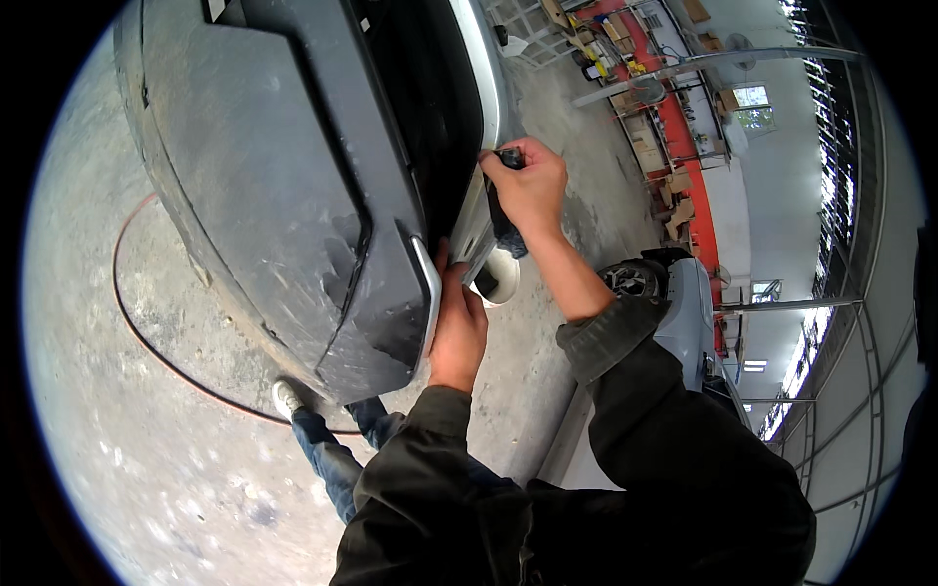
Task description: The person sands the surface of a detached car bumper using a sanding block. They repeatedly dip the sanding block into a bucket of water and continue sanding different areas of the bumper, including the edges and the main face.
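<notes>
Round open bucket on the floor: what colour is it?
The bucket is white, clearest in head view.

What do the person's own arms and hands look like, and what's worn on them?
Both the left hand and right hand are bare, with no gloves visible. The left sleeve is dark, nearly black, reaching about the wrist. The matching right sleeve ends in a wide cuff, leaving the forearm uncovered.

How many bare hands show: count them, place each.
2: the bare left hand beside the scuffed grey car panel; the bare right hand, higher in the picture, at the curved silver-white trim.
</notes>
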`<action>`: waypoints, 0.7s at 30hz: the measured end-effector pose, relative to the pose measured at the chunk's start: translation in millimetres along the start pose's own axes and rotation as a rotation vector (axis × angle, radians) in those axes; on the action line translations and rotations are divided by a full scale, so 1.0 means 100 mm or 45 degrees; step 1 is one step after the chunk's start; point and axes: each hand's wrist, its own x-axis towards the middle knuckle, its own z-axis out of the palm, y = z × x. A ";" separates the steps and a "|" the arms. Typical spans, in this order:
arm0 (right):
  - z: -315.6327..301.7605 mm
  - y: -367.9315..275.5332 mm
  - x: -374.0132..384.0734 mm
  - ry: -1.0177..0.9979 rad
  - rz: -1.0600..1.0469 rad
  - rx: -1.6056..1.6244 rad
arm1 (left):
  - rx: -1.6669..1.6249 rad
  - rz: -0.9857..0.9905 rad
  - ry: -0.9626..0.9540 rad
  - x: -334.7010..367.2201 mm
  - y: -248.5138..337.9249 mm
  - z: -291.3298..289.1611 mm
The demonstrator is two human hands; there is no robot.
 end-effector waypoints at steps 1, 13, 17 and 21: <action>-0.02 0.02 -0.04 0.045 0.032 0.024 | 0.003 0.006 -0.007 -0.02 0.00 0.02; -0.11 0.31 -0.54 -0.283 0.006 0.083 | 0.023 0.026 -0.046 0.00 0.02 0.05; -0.36 0.52 -0.60 -0.557 0.060 0.193 | 0.132 0.123 -0.015 0.03 -0.08 0.02; -0.73 0.96 -0.62 -0.421 0.190 0.337 | 0.114 0.114 0.000 0.08 0.00 0.09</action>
